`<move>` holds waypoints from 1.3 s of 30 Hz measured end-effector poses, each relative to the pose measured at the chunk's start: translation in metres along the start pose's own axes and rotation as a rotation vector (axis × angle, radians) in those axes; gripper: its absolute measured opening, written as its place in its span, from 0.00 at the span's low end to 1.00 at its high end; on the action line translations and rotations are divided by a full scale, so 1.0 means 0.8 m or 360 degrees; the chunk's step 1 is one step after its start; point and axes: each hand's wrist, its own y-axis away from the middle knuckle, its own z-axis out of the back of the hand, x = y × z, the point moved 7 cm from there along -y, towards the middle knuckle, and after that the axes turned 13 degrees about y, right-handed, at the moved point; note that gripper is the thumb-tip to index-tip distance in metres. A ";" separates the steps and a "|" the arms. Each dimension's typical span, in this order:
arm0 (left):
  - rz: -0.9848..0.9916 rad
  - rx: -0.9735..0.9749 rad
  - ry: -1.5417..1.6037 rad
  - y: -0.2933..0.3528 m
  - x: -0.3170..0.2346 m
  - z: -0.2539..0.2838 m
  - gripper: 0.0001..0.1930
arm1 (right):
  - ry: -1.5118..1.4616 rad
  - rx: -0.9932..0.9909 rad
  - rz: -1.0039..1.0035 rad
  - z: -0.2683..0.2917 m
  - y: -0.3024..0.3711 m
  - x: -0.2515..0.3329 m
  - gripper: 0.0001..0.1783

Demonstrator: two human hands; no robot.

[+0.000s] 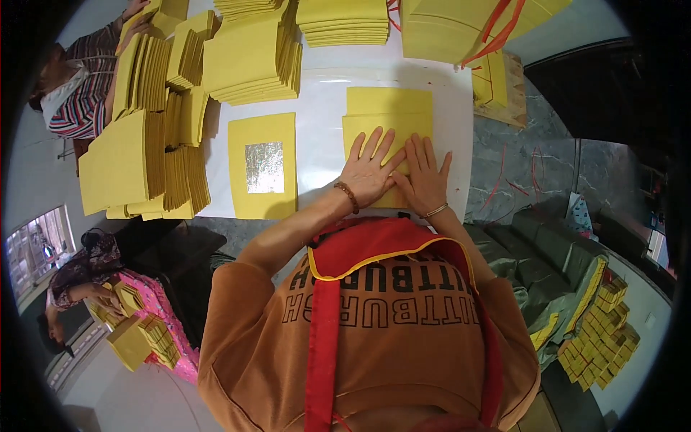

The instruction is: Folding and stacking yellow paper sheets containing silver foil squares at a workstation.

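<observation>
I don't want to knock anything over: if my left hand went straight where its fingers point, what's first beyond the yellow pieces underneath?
Your left hand would cross white tabletop, then probably meet the large yellow stack at the far right; exact height and depth are unclear.

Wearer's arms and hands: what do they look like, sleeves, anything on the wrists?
Rust-brown sleeves end near the elbows. Both hands are ungloved. The left hand has a brown beaded bracelet at the wrist; the right hand, a thin, pale bangle.
</observation>
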 end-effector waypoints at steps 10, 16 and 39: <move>-0.0466 -0.0121 -0.0414 0.010 -0.023 -0.002 0.23 | -0.0248 0.0078 0.0001 -0.004 0.005 -0.002 0.34; -0.0328 -0.0230 0.0550 0.011 0.012 0.028 0.16 | -0.0265 0.0058 0.0001 -0.006 0.006 0.002 0.33; -0.0411 -0.0259 0.0054 0.007 -0.019 0.031 0.22 | -0.1451 -0.0270 -0.0556 -0.029 0.037 -0.069 0.23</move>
